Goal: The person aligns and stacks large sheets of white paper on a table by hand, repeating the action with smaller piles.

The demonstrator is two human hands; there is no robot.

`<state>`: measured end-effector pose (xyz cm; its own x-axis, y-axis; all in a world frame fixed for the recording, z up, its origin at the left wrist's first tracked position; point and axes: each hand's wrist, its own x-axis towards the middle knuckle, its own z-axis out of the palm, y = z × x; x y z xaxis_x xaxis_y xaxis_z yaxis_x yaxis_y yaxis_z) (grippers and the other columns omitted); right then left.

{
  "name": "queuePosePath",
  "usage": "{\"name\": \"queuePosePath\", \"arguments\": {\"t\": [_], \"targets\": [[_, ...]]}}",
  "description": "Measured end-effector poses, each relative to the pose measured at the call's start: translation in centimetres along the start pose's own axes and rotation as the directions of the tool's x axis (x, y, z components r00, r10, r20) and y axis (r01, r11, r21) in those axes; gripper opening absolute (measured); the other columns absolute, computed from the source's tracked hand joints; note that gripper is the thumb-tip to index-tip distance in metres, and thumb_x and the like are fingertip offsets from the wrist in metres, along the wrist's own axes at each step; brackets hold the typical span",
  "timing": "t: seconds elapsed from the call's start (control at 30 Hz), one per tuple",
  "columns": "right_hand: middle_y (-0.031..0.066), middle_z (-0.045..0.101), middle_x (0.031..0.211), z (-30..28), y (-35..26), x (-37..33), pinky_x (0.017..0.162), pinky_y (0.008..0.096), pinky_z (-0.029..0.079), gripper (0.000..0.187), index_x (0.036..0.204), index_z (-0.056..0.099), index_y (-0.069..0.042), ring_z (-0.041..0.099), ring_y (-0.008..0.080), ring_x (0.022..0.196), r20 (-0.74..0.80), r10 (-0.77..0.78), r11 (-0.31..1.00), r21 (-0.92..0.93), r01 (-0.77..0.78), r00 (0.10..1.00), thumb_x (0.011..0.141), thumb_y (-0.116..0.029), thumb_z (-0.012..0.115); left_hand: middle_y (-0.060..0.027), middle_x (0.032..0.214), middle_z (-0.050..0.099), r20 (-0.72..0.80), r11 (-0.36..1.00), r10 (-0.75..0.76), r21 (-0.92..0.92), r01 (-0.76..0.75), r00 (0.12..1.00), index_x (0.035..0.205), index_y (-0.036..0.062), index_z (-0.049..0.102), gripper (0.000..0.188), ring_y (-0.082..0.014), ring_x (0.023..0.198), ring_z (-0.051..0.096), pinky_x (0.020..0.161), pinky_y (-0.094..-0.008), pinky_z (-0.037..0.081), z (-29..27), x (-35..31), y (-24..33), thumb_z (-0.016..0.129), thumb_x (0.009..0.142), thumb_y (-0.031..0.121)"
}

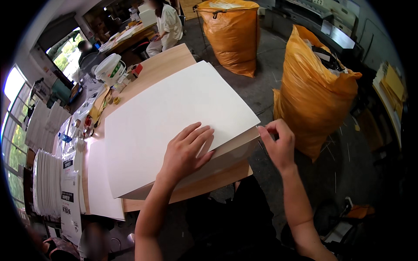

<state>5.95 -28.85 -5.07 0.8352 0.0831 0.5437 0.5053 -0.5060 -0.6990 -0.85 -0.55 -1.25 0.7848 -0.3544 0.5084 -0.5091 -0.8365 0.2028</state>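
a large white board [170, 113] lies on a light wooden table [167, 65] in front of the person, turned at a slant, its right near corner reaching toward the right hand [280, 143]. a pale band drops along its near edge, and i cannot tell whether this is a folded flap or the side of a stack. the left hand [185, 150] rests palm down on the board close to that edge, fingers extended and lying near one another, thumb held out to the side. the right hand is at the right near corner, fingers curled in and thumb tip up against the edge; i cannot tell whether it truly pinches the corner. a second white sheet [102, 182] lies partly under the board's left side. farther left stands a pile of white panels [47, 185], beside a printed white package [71, 204]. toward the table's far left edge are a white bucket [110, 68] and a small red box [137, 69]. two bulging orange bags [309, 95] stand on the dark floor [278, 65] to the right, and a person in white [166, 26] sits by another table beyond.
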Motion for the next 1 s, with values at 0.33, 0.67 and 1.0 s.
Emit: {"name": "queuePosePath", "arguments": {"t": [0.33,0.67,1.0], "targets": [[0.0051,0.054,0.06,3.3,-5.0,4.5,0.052,0.0343,0.043,0.05,0.073,0.048,-0.005,0.054,0.0141,0.054,0.247,0.164,0.878,0.405,-0.256,0.955,0.098,-0.041,0.073,-0.0223,0.148,0.057,-0.089,0.944,-0.134,-0.315,0.1,0.987,0.125,0.0116,0.072,0.044,-0.0373,0.117,0.071,0.094,-0.0439,0.059,-0.4,0.0,-0.1,0.061,0.089,-0.011],[-0.0006,0.054,0.062,2.5,-6.0,5.8,0.047,0.0247,0.041,0.038,0.07,0.051,-0.012,0.056,0.0107,0.052,0.502,0.281,0.416,0.704,-0.575,0.818,0.101,-0.028,0.068,-0.0174,0.149,0.053,-0.056,0.948,-0.093,-0.311,0.072,0.994,0.115,0.0096,0.076,0.05,-0.0359,0.117,0.07,0.096,-0.0448,0.059,-0.6,-0.1,-0.9,0.093,0.071,0.027],[-0.0013,0.054,0.062,2.5,-5.4,5.8,0.045,0.0249,0.041,0.04,0.071,0.052,-0.013,0.059,0.0114,0.052,0.548,0.254,0.299,0.739,-0.603,0.797,0.101,-0.033,0.07,-0.0171,0.147,0.055,-0.05,0.902,-0.133,-0.419,0.1,0.99,0.119,0.0091,0.076,0.059,-0.0352,0.12,0.068,0.098,-0.0441,0.059,-0.4,-0.1,-0.9,0.095,0.064,0.011]]}}
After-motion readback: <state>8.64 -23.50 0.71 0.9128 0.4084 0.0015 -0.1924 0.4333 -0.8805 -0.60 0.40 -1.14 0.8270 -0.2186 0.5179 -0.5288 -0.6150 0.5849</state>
